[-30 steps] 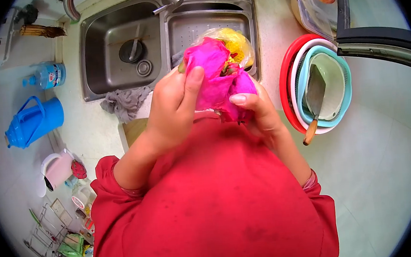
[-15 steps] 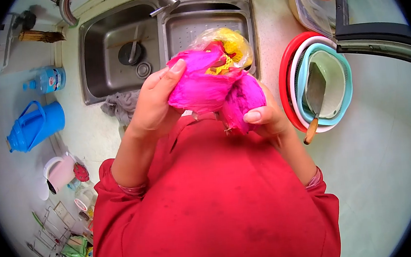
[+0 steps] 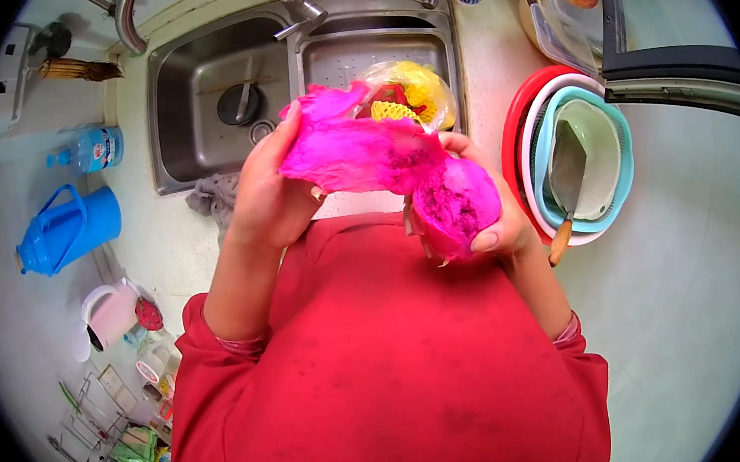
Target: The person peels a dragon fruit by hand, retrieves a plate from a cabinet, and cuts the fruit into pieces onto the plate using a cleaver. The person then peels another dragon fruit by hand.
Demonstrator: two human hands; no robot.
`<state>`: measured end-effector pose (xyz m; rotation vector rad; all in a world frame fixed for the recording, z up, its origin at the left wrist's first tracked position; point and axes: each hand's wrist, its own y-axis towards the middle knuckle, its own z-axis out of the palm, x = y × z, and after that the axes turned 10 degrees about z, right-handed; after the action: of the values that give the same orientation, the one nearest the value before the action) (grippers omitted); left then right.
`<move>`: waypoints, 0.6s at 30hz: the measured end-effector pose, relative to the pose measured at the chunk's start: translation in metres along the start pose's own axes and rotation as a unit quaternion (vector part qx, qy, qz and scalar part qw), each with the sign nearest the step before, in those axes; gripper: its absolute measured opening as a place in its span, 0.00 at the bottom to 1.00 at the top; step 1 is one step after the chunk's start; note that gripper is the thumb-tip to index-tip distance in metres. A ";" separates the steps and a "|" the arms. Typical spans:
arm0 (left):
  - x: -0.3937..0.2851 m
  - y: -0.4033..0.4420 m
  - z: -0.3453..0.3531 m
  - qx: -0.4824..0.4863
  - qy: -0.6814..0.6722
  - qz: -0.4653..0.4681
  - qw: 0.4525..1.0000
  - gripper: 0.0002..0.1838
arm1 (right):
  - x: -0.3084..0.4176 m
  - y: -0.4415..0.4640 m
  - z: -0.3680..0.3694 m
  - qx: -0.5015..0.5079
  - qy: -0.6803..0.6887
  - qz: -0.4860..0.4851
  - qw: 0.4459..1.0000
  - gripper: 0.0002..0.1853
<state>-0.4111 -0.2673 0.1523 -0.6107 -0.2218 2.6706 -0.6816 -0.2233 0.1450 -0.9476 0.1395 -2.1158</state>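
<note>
Head view: nearest the red apron, I see the right hand clasping a dragon fruit, magenta flesh exposed. Leftward and slightly farther, the left hand grips its pink peel, whose long axis slopes crosswise down to the fruit. Beyond, a plastic bag sits toward the sink's near-right corner.

I see a person in a roomy, plain red top, its front marked with a few darker smudges. The loose left sleeve and right sleeve bunch in folds, a pinkish inner cuff peeking out at each. The bare right hand shows a smooth, rounded thumbnail.
</note>
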 end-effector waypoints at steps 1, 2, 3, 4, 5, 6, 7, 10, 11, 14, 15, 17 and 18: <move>0.004 0.000 0.003 0.022 -0.045 -0.003 0.999 0.27 | -0.001 0.000 -0.002 -0.004 -0.003 -0.012 1.000 0.59; 0.011 0.000 0.009 0.010 -0.020 0.013 1.000 0.33 | -0.002 -0.001 -0.003 -0.010 -0.006 -0.024 1.000 0.58; 0.018 -0.001 0.018 -0.001 0.005 0.029 1.000 0.38 | 0.000 -0.002 -0.004 -0.010 -0.011 -0.027 1.000 0.56; 0.024 -0.001 0.027 -0.012 0.030 0.045 0.998 0.44 | 0.002 -0.002 -0.005 -0.010 -0.017 -0.029 0.999 0.54; 0.027 -0.001 0.031 -0.022 0.055 0.061 0.996 0.49 | 0.005 -0.003 -0.007 -0.010 -0.023 -0.032 0.999 0.52; 0.033 0.001 0.023 0.037 0.116 0.077 0.990 0.49 | 0.007 -0.004 -0.008 -0.021 -0.042 -0.026 0.999 0.53; 0.037 0.000 0.019 0.048 0.177 0.063 0.981 0.46 | 0.009 -0.006 -0.009 -0.031 -0.061 -0.020 0.997 0.53; 0.049 0.002 0.024 0.038 0.294 0.045 0.954 0.37 | 0.013 -0.004 -0.005 -0.057 -0.162 -0.041 0.984 0.53; 0.050 0.003 0.026 0.010 0.291 0.057 0.955 0.32 | 0.015 -0.004 -0.003 -0.067 -0.203 -0.056 0.975 0.53; 0.051 0.002 0.044 -0.067 0.293 0.098 0.949 0.18 | 0.014 -0.008 0.003 -0.084 -0.185 -0.026 0.979 0.52; 0.054 0.000 0.046 -0.071 0.331 0.123 0.933 0.18 | 0.012 -0.006 0.006 -0.097 -0.114 -0.029 0.988 0.50; 0.057 -0.003 0.048 -0.077 0.405 0.174 0.894 0.18 | 0.005 0.000 0.010 -0.121 0.028 -0.036 0.992 0.47; 0.057 -0.004 0.048 -0.058 0.448 0.189 0.872 0.16 | 0.000 0.001 0.003 -0.095 0.092 -0.009 0.991 0.43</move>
<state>-0.4784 -0.2432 0.1737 -2.0040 0.0145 2.3860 -0.6787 -0.2235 0.1469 -0.8634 0.4337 -2.2342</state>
